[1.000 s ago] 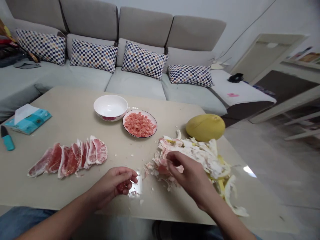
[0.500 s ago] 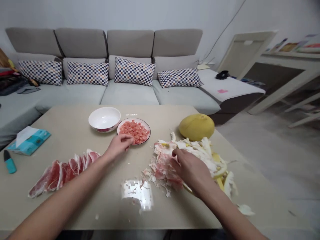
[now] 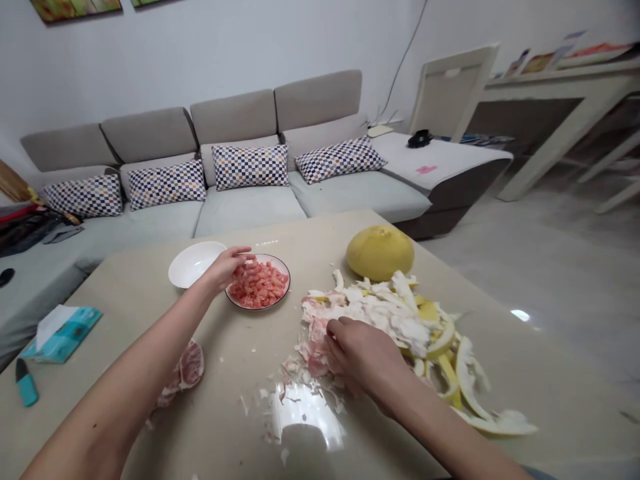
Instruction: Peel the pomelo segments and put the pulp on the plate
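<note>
Head view: the left hand [image 3: 227, 268] is over the left side of the plate [image 3: 285, 268] of pink pulp pieces [image 3: 265, 285], its grip loosened, fingers apart. The right hand [image 3: 363, 350] is at the near side of the peel pile [image 3: 395, 313] with fingers curled; I cannot tell whether that grip holds anything. A white bowl [image 3: 195, 263] stands just left of the plate, and a whole yellow fruit [image 3: 380, 253] sits behind the peel on the bench [image 3: 225, 420]. Fruit segments [image 3: 192, 365] lie partly hidden by the left arm [image 3: 150, 363].

The left forearm [image 3: 140, 367] covers part of the fruit segments [image 3: 191, 365]; the top edge crops wall pictures [image 3: 75, 9].
</note>
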A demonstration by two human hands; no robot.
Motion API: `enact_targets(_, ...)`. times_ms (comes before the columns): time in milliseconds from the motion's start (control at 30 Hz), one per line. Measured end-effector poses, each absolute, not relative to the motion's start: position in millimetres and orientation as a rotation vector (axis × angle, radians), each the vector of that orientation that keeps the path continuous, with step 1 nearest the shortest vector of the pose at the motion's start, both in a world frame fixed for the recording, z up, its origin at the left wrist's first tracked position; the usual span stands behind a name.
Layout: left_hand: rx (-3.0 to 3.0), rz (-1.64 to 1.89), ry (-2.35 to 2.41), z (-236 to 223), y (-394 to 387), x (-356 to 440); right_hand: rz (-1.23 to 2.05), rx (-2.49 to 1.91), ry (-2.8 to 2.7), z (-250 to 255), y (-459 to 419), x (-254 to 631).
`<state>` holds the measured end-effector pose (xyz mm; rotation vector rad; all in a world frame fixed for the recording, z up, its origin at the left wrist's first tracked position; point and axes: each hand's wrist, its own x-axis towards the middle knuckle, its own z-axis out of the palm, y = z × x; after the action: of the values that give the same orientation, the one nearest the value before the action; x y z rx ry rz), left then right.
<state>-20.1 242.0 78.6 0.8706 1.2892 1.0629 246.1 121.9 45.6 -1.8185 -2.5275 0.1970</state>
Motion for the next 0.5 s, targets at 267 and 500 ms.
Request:
enact_targets(267, 0.626, 1.132, 0.958, 70, 182, -1, 0.441, -1.434, -2.309, 47, 105, 233)
enact_targets(500, 0.574, 1.097, 0.754, 68, 96, 31, 0.786, -1.137, -2.083, 51, 74, 207)
